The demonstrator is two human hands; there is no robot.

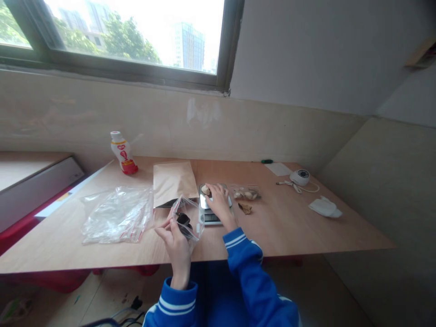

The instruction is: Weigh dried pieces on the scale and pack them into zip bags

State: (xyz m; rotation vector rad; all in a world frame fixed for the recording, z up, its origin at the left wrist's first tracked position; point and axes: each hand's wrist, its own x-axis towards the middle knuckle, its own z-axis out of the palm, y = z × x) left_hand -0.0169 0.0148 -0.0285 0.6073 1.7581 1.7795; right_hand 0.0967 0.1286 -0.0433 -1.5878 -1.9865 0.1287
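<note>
My left hand (177, 240) is closed on the edge of a clear zip bag (195, 215) that stands partly open. Dark, nearly black pieces (184, 221) lie inside this bag. To its right is a small digital kitchen scale (211, 218) with a shiny plate. Over that plate is my right hand (218, 200), its thumb and fingers around a pale tan lump (205, 190) at the plate's left side. The lump's exact kind is too small to tell. Right of the scale lies a second clear bag (247, 193) holding several pale pieces, with a brown, dry, curled piece (245, 208) in front.
Flat clear zip bags (117, 215) lie at the left, beside a brown paper pouch (173, 181). A white and red bottle (124, 154) stands behind them. At the right are a white dome camera (299, 176) with its cable, a paper sheet (278, 169) and a crumpled white item (325, 207).
</note>
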